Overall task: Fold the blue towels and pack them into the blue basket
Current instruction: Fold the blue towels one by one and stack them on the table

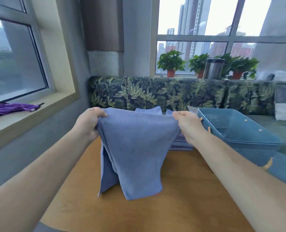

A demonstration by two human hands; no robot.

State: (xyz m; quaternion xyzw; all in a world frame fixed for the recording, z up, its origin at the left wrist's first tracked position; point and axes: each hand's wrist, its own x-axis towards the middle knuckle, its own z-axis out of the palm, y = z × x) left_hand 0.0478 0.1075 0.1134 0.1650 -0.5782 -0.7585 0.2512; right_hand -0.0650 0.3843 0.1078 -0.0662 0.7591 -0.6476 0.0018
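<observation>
Both hands up at centre frame: the left hand [88, 122] and the right hand [187, 124] each pinch a top edge of a soft, finely ribbed blue towel [135, 148], draped doubled above the smooth wooden table [180, 198]. Folded towels [180, 144] are stacked behind. The perforated plastic blue basket [236, 129] sits at right.

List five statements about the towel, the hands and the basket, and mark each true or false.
1. Both the left hand and the right hand grip the blue towel. True.
2. Folded towels fill the blue basket. False: no towel shows inside it.
3. A purple cloth lies on the left windowsill. True.
4. The blue towel lies flat on the wooden table. False: it hangs from the hands.
5. The potted plants stand on the table. False: they stand on the far windowsill.
</observation>
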